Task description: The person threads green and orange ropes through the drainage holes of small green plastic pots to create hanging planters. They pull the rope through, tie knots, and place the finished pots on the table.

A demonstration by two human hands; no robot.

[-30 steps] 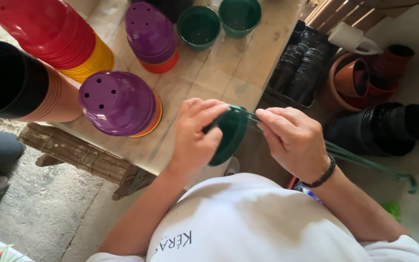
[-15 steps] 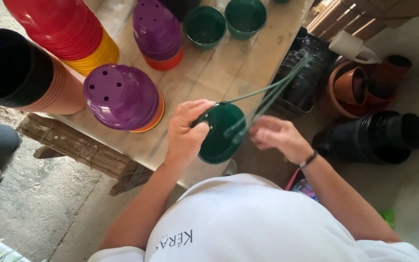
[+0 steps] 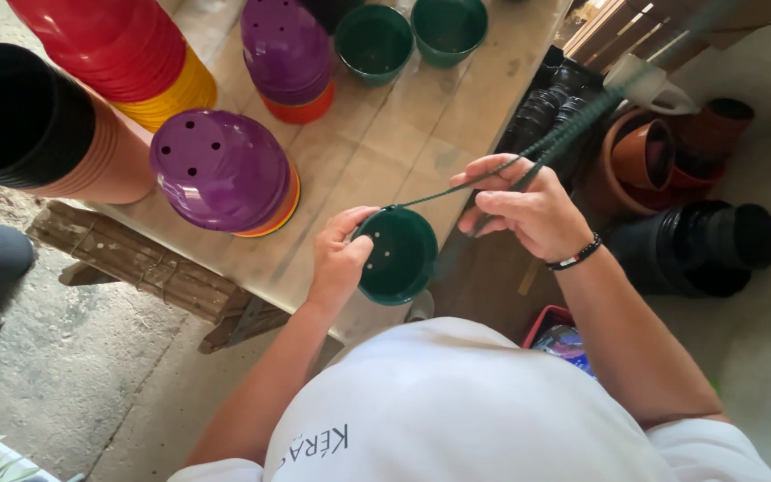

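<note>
That little green pot [image 3: 399, 256] looks like thin plastic, so probably light, a bit flexy and easy to squash; the rim seems the safest place to hold it. It's up in the air just off the near edge of the wooden surface [image 3: 377, 152]. The left hand [image 3: 339, 261] is clenched on its rim, and the right hand [image 3: 528, 210] pinches the thin green hanger strands [image 3: 564, 134] running up from it. Purple pot stacks [image 3: 220, 170] sit beside it, with black pots [image 3: 707, 245] on the floor.
</note>
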